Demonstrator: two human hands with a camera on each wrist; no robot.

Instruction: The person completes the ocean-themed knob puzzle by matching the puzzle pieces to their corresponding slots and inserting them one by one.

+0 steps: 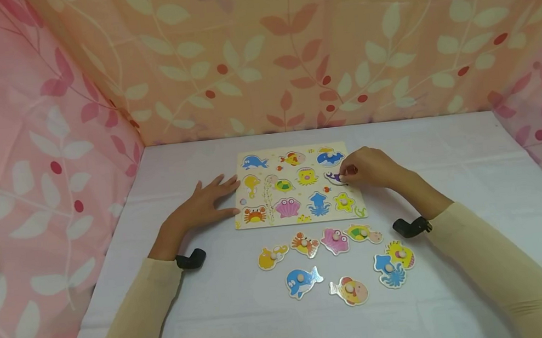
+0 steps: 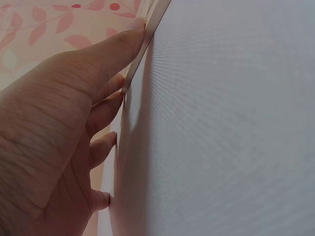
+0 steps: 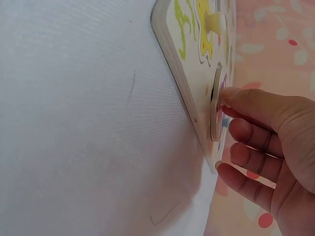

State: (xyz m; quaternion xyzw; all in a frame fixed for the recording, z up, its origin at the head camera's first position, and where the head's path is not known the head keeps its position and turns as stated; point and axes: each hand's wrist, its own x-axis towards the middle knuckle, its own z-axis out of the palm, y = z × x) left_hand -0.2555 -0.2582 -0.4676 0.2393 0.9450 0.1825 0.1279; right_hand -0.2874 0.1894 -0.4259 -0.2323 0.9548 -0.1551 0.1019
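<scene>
A wooden sea-animal puzzle board (image 1: 281, 222) lies flat on the table. At its right side my right hand (image 1: 369, 167) pinches a purple puzzle piece (image 3: 215, 105) between thumb and finger; the hand covers part of the piece, so its animal cannot be told. The piece sits slightly tilted over the board. With fingers spread, my left hand (image 1: 205, 204) touches the board's left edge, seen also in the left wrist view. A blue whale piece (image 1: 329, 157) and a yellow starfish piece (image 1: 344, 202), both with knobs, lie in the board's right column.
In front of the board lie several loose knobbed pieces: seahorse (image 1: 271, 257), crab (image 1: 305, 245), shell (image 1: 334, 241), turtle (image 1: 357, 232), whale (image 1: 300, 283) and fish (image 1: 350, 291). A squid piece (image 1: 390, 275) overlaps a yellow octopus piece (image 1: 403, 254). Patterned cloth (image 1: 288, 51) hangs behind the table.
</scene>
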